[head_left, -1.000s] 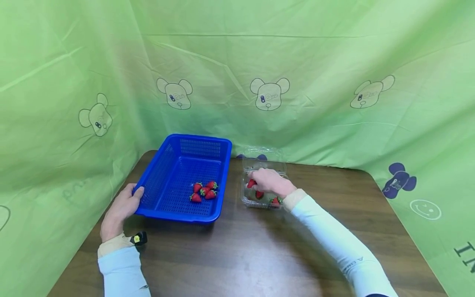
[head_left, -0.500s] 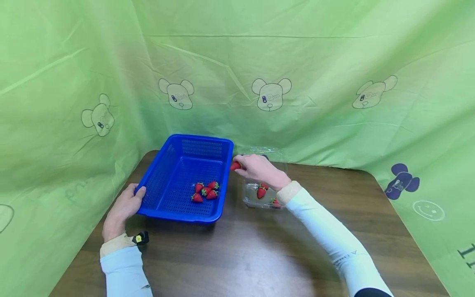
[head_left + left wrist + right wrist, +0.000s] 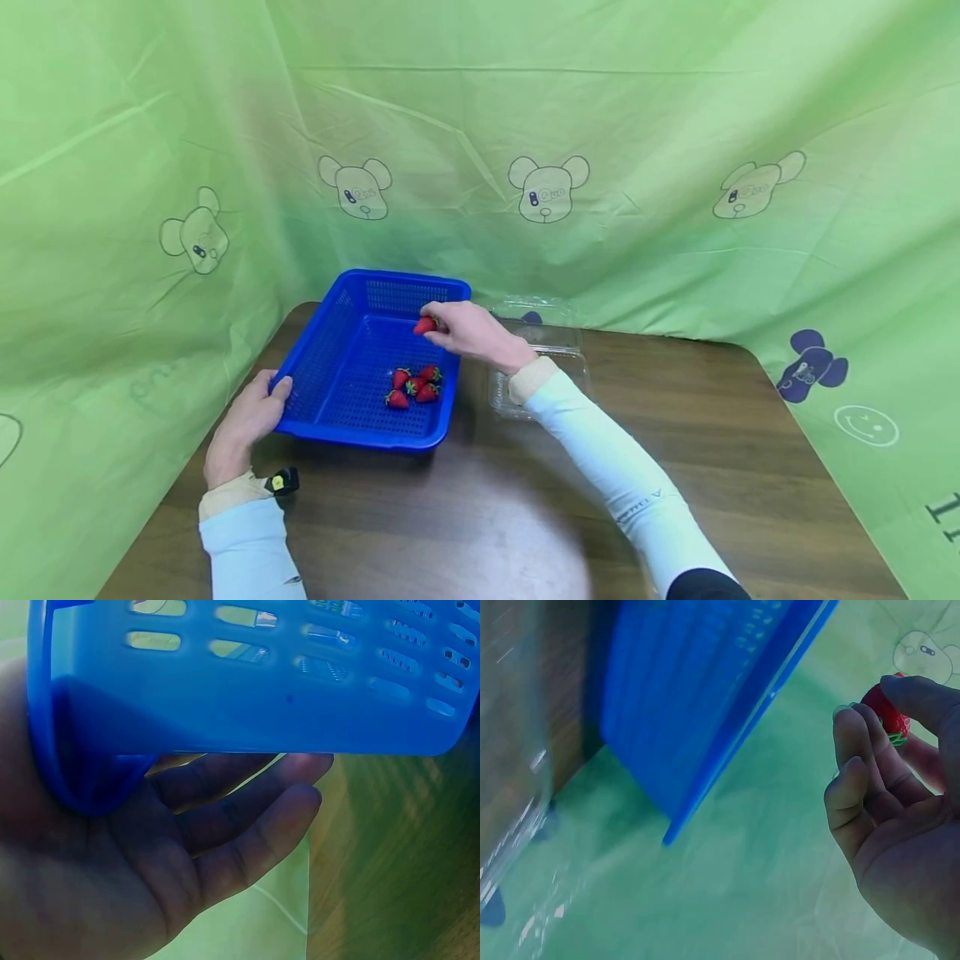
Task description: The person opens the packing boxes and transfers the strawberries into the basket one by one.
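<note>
My left hand (image 3: 243,425) grips the near left corner of a blue perforated basket (image 3: 352,438). Its thumb lies over the rim, and in the left wrist view the fingers (image 3: 255,836) reach below the basket's underside. With thumb and fingertips my right hand (image 3: 476,333) pinches a strawberry (image 3: 425,325) above the right part of the basket. The right wrist view shows that strawberry (image 3: 885,712) with its green leaves pointing down. Several strawberries (image 3: 416,386) lie together on the basket floor. A clear plastic clamshell box (image 3: 510,408) stands to the right, lid raised, partly covered by my right wrist.
Brown wooden table (image 3: 465,517) lies under everything. Green printed cloth (image 3: 637,275) hangs close behind and along both sides. The clamshell's lid (image 3: 536,310) leans near the back cloth. A small black device (image 3: 282,481) sits on my left wrist.
My right hand has lifted a strawberry out of the clamshell and carried it left, over the basket. My left hand and the basket stay nearly where they were.
</note>
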Action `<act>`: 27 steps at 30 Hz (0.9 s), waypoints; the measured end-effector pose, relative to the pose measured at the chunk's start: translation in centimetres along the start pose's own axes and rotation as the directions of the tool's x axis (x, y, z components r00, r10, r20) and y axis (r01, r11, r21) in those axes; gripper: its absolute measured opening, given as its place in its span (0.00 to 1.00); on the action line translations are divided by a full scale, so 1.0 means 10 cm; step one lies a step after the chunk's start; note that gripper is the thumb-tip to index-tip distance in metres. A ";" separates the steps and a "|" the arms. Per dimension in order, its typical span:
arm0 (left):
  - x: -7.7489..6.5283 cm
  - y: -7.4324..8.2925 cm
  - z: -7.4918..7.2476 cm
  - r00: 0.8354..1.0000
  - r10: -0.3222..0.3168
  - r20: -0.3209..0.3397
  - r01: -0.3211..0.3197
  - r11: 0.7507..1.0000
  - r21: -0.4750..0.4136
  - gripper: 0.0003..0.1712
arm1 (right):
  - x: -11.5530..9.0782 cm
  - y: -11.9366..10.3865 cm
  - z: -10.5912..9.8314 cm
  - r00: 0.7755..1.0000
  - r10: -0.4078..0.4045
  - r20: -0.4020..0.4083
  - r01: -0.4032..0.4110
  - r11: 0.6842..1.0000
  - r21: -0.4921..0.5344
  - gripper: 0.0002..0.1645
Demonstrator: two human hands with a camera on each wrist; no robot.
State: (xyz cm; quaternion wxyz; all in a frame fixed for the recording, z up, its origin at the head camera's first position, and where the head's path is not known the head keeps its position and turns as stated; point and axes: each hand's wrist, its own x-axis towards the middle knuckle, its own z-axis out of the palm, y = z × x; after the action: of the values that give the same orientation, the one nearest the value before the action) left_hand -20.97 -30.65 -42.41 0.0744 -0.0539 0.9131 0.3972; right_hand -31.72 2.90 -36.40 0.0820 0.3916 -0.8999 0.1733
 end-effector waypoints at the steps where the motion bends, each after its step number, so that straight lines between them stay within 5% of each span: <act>1: 0.00 0.00 0.00 1.000 -0.004 0.003 0.004 1.000 -0.003 0.37 | 0.04 -0.03 0.03 1.000 0.000 0.010 0.000 1.000 0.006 0.16; 12: 0.02 -0.03 0.01 1.000 0.006 -0.006 -0.006 1.000 0.026 0.36 | 0.23 -0.23 0.37 0.987 0.014 0.162 -0.015 1.000 0.003 0.14; 21: 0.07 0.03 -0.04 1.000 0.014 -0.003 -0.014 1.000 0.014 0.36 | 0.33 -0.36 0.55 0.979 0.024 0.201 -0.016 0.999 -0.042 0.08; 27: 0.03 0.00 -0.02 1.000 -0.003 0.013 0.002 1.000 0.023 0.37 | 0.37 -0.42 0.71 0.965 0.062 0.254 -0.047 0.997 -0.067 0.13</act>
State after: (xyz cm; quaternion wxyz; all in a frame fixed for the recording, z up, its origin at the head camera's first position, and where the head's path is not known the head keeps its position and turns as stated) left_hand -21.30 -30.81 -42.36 0.0813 -0.0517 0.9172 0.3867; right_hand -31.21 -4.95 -40.86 -0.0281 0.3832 -0.9182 0.0964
